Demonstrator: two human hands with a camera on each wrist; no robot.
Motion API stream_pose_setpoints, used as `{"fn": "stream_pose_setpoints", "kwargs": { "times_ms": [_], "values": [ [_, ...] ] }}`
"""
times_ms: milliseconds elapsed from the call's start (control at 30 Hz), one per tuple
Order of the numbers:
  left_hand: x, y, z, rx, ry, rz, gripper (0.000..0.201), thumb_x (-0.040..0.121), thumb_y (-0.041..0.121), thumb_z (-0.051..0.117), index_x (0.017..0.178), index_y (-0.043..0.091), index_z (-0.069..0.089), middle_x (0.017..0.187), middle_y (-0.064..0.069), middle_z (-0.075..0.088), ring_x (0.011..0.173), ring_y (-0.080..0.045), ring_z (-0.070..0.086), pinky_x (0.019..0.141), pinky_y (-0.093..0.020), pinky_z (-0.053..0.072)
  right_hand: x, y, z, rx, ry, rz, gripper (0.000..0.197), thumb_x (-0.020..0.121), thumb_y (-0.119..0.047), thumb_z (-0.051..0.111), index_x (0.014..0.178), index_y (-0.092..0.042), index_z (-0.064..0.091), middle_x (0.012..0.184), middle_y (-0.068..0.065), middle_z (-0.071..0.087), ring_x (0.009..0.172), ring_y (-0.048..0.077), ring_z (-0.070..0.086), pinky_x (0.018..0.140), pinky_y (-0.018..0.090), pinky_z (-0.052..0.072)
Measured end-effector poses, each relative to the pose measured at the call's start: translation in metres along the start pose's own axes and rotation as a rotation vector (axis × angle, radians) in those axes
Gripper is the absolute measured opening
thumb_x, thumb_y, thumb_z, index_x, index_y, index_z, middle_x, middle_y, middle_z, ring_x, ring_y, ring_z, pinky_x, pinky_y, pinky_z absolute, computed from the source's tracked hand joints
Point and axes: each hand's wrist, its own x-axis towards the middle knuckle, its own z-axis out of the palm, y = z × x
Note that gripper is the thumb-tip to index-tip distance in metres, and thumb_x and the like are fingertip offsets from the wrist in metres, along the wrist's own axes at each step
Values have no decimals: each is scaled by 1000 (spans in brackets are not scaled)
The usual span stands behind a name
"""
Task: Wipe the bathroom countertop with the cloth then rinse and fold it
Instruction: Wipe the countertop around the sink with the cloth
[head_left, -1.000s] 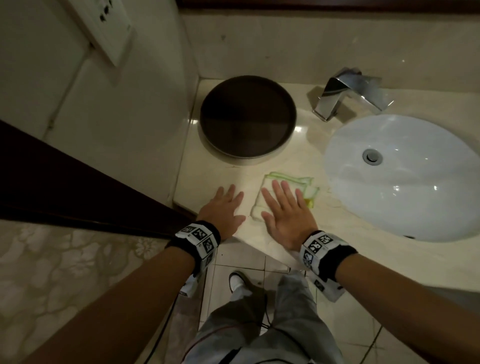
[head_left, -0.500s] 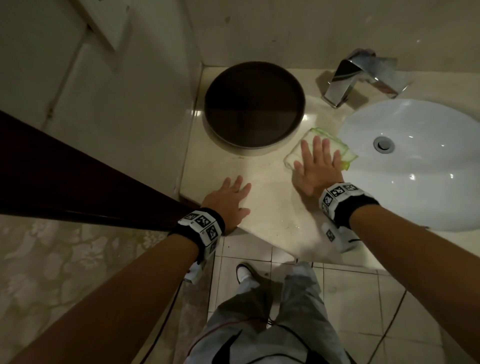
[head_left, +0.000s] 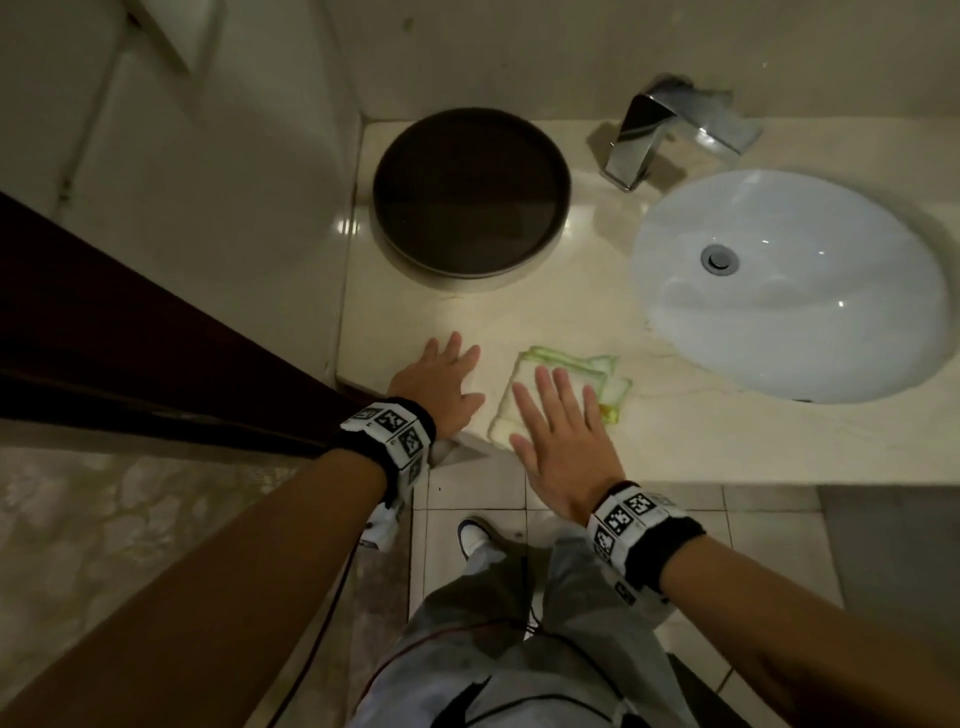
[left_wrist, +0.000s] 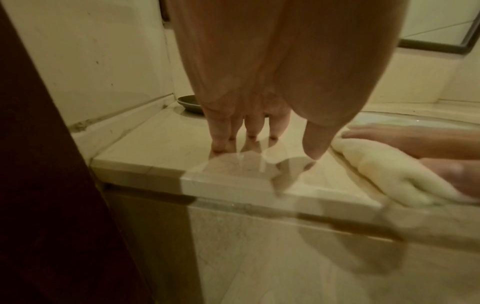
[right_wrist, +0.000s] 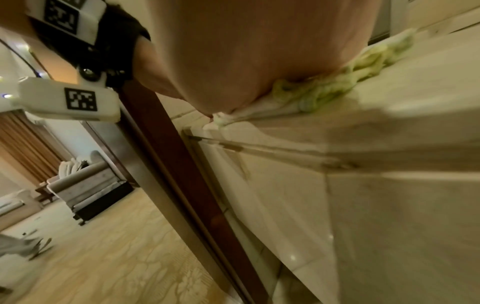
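Since half a second ago my right hand (head_left: 558, 436) has dragged the cloth (head_left: 563, 382) back from beside the sink (head_left: 789, 283) to the front edge of the bench (head_left: 727, 431). Its fingers (head_left: 543, 387) lie straight and spread, pressing the folded cloth flat; its long axis runs toward the sink. My left hand (head_left: 441, 382) rests just beside, fingers straight, at the front left corner. Behind stand a dark round tray (head_left: 470, 189) and the faucet (head_left: 649, 140).

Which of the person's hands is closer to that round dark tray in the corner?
The left. The left hand rests flat on the countertop just in front of the tray. The right hand presses the cloth farther toward the counter's front edge.
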Motion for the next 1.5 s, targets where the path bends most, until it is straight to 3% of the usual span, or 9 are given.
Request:
{"fn": "stream_pose_setpoints", "kwargs": {
  "times_ms": [333, 600, 867, 1033, 1200, 1333, 1500],
  "values": [
    [-5, -3, 9, -33, 28, 7, 86, 90, 59, 50, 154, 29, 2, 162, 3, -13, 149, -25, -7, 116, -47, 21, -59, 59, 0, -73, -20, 28, 63, 101, -51, 8, 155, -20, 9, 163, 10, 2, 150, 28, -1, 118, 51, 8],
    [-6, -1, 14, -50, 56, -4, 87, 90, 56, 54, 154, 29, 3, 162, 4, -13, 149, -24, -8, 115, -47, 22, -46, 28, 5, -36, -11, 129, 66, 96, -43, 18, 154, -12, 16, 161, 18, 4, 148, 38, -2, 115, 59, 3],
    [-3, 2, 18, 32, 52, -7, 88, 91, 61, 48, 154, 24, -1, 161, -2, -15, 148, -29, -8, 118, -48, 18, -15, -2, 1, 48, 21, 83, 66, 96, -42, 17, 155, -14, 10, 161, 16, -1, 148, 36, -8, 117, 60, 2],
    [2, 3, 16, 58, 12, -15, 92, 89, 63, 46, 154, 22, -4, 161, -4, -15, 148, -31, -8, 118, -50, 16, -32, 29, 4, -14, 3, 8, 63, 99, -45, 15, 155, -18, 6, 162, 10, -4, 149, 29, -8, 118, 53, 2],
    [2, 5, 14, 81, -8, -16, 92, 90, 62, 46, 154, 19, -5, 161, -8, -15, 148, -35, -7, 118, -52, 16, -65, 74, 3, -39, -31, 50, 64, 98, -46, 16, 155, -21, 3, 163, 8, -6, 149, 25, -11, 118, 51, 2],
    [0, 6, 14, 93, -5, -11, 93, 90, 62, 45, 154, 17, -5, 161, -10, -15, 147, -36, -8, 119, -52, 15, -79, 99, -2, -57, -68, 59, 62, 99, -47, 11, 155, -20, 5, 163, 8, -3, 150, 27, -5, 118, 51, 5],
    [-5, 9, 14, 97, 14, -5, 90, 92, 61, 43, 154, 17, -6, 160, -11, -16, 147, -36, -9, 117, -50, 13, -65, 70, -5, 16, -112, 169, 68, 93, -48, 2, 152, -18, -9, 159, 12, -20, 145, 31, -23, 117, 53, -10]
  ]
}}
